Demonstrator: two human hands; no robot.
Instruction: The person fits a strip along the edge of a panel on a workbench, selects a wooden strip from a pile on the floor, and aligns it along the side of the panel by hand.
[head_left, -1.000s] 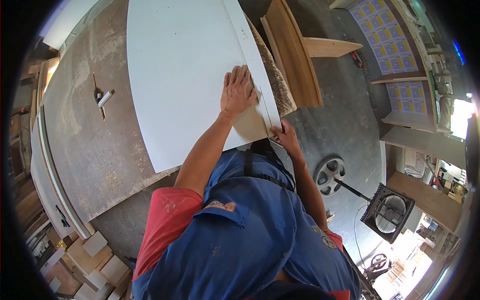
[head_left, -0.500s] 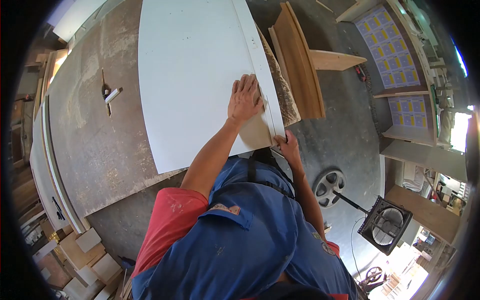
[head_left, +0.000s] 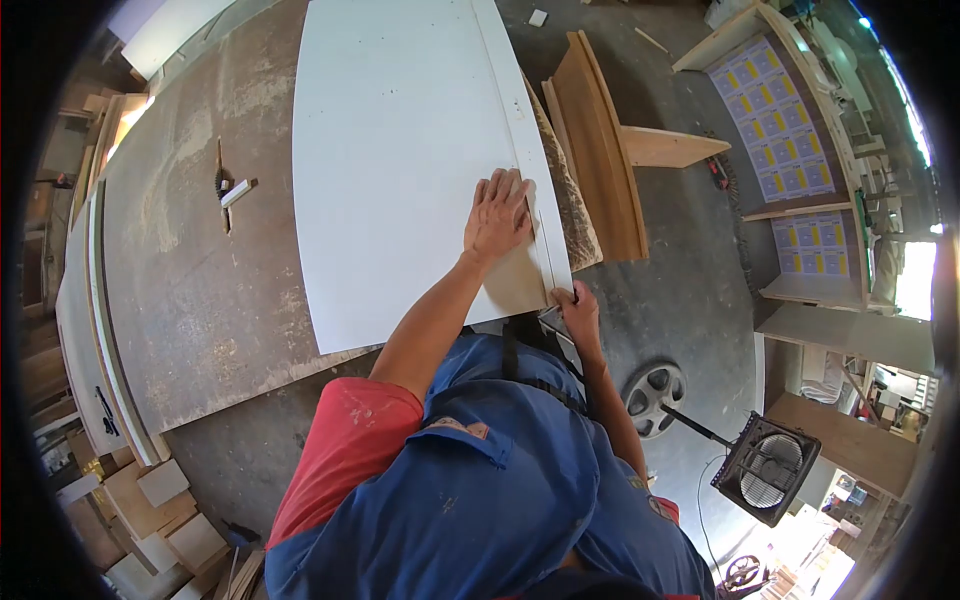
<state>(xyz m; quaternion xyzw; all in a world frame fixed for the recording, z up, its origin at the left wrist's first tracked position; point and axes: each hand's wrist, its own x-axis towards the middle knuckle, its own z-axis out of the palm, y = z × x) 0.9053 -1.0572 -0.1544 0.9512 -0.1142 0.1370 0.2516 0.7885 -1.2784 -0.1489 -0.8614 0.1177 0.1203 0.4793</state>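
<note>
A large white board (head_left: pixel 390 180) lies on the worktable, with a long narrow white strip (head_left: pixel 520 120) along its right side. My left hand (head_left: pixel 497 215) rests on the board beside the strip, fingers stretched out and palm down. At the near right corner, my right hand (head_left: pixel 578 312) is closed round the end of the strip, thumb on top; its other fingers are partly hidden. Just below that hand a grey metallic-looking piece (head_left: pixel 556 328) shows near my waist; I cannot tell what it is.
The worn brown worktable (head_left: pixel 190 300) carries a small white block (head_left: pixel 236 193) by a slot. To the right stand a brown wooden panel (head_left: pixel 597 150), a shelf unit (head_left: pixel 755 212) and a black fan (head_left: pixel 767 468) on a round base. Wood offcuts (head_left: pixel 140 500) lie at lower left.
The view has shifted slightly, so the board and both hands appear a little lower and further right. The grey piece below my right hand shows more now. Both hands keep their places on the board.
</note>
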